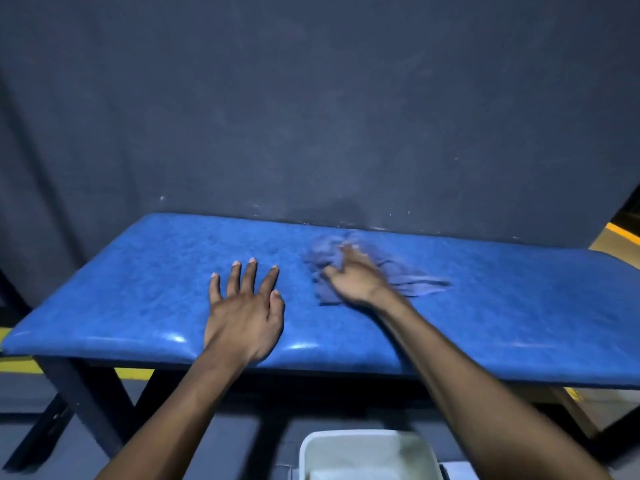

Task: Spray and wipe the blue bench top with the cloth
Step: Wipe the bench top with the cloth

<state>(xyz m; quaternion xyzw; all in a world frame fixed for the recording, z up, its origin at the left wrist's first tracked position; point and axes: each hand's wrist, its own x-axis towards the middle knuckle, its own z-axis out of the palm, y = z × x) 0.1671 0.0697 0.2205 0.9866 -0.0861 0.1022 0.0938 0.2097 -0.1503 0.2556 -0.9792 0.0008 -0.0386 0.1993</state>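
You're in the wiping step, no spray bottle in sight.

The blue bench top fills the view. Your left hand lies flat and empty near its front edge; your right hand, blurred, presses the crumpled cloth down right of centre, towards the back. Next, I'd judge, sweep the untouched ends.

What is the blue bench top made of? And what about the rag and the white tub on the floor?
The blue bench top looks like padded vinyl or fake leather: glossy, with bright glints along its rounded front edge. The cloth under the right hand seems a soft woven rag, crumpled and blurred. The white tub is probably plastic, smooth and matte.
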